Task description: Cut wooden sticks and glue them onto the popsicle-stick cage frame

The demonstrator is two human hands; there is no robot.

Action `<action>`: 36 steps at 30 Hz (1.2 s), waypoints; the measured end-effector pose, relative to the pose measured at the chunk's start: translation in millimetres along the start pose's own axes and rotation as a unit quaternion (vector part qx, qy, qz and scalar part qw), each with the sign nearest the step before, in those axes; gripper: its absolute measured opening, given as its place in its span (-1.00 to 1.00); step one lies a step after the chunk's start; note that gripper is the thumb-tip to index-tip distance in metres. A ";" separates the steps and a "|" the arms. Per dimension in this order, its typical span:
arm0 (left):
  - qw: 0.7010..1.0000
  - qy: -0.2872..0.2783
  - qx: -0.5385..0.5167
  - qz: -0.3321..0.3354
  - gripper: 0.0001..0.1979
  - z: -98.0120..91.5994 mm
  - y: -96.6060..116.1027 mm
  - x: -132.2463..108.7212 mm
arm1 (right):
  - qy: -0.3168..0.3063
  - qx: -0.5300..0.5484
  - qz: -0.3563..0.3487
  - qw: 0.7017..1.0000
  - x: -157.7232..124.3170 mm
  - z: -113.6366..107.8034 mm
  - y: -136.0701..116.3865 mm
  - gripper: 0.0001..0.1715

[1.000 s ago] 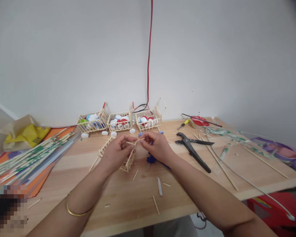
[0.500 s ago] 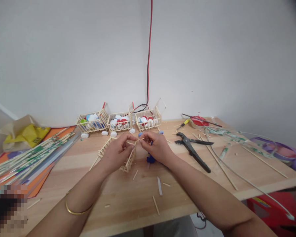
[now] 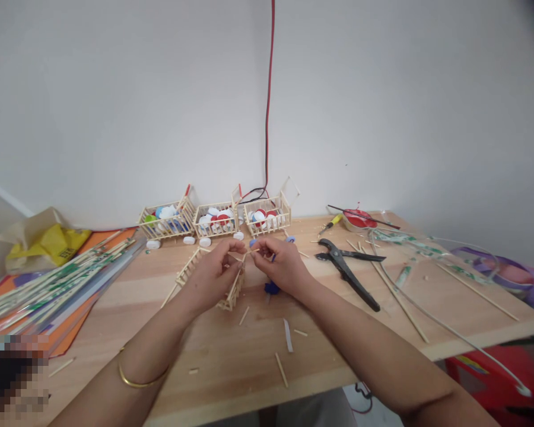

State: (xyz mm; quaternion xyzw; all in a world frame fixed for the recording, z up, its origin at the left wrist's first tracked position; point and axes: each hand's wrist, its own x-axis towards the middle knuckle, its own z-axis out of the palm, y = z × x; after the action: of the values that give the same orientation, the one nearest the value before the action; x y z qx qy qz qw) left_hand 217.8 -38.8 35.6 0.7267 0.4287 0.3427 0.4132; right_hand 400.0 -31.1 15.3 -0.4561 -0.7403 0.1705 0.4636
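Note:
A small basket built of thin wooden sticks (image 3: 190, 265) lies on the table, partly hidden behind my left hand (image 3: 208, 271). The thumb and forefinger of that hand are closed at its upper corner. Facing it, my right hand (image 3: 283, 265) pinches a short thin wooden stick (image 3: 251, 251), whose tip is at the same corner. Whether the stick touches the basket cannot be made out. Just below my right hand lies a dark blue object (image 3: 271, 288), partly covered by the fingers.
Behind stand three stick carts (image 3: 267, 219) filled with bottle caps. Pliers (image 3: 349, 273), a yellow-handled tool (image 3: 331, 225) and a red-stained bowl (image 3: 360, 219) lie to the right, beside a white cable (image 3: 445, 332). Bundled sticks (image 3: 71, 284) lie left. Stick scraps (image 3: 281, 370) dot the front.
Both hands stay almost in place at the basket's corner. Only slight finger shifts show, and the right hand keeps its pinch on the stick.

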 end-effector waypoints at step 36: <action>0.997 0.038 0.056 0.044 -0.86 -2.8 -4.4 2.7 | -0.001 -0.008 0.000 1.000 2.2 -1.1 -2.0 -0.91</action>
State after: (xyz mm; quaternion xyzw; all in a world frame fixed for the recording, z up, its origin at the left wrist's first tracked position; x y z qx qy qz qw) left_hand 215.0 -34.2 33.2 0.7531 0.4308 0.3634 0.3395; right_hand 399.6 -30.5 18.3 -0.4594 -0.7421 0.1655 0.4592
